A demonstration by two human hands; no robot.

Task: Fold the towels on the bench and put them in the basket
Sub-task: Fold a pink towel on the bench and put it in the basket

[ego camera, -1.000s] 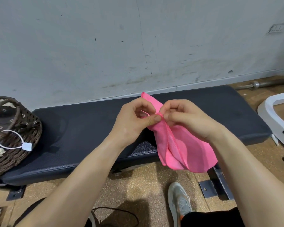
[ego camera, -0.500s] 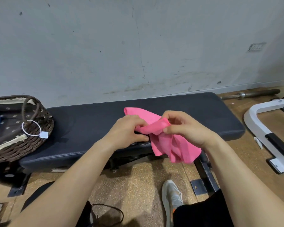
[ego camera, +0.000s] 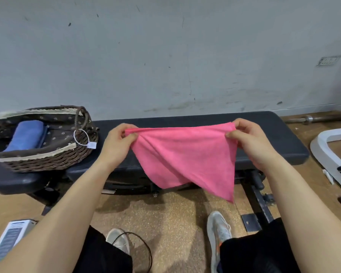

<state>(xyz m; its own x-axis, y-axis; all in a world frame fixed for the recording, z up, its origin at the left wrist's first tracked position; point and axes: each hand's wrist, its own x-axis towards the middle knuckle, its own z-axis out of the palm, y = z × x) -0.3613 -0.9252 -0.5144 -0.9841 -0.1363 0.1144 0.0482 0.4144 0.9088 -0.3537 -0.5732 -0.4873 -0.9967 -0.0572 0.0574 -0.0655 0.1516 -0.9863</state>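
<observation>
Left grip (ego camera: 118, 142) pinches the bunched top-left corner of the pink towel (ego camera: 185, 154); right grip (ego camera: 246, 142) pinches the top-right corner, fingers curled over the hem. Stretched between them, the towel hangs in the air in front of the dark surface (ego camera: 264, 131), its lower tip drooping toward the floor (ego camera: 165, 217). At the surface's left end sits a wicker basket (ego camera: 47, 161), well apart, with a folded blue towel (ego camera: 28, 134) inside.

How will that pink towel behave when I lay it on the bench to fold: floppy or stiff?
Likely floppy: pinched between the left hand and right hand, the pink towel sags in loose folds below its top edge. Probably light, since fingertip pinches carry it. It may slide on the smooth bench.
</observation>
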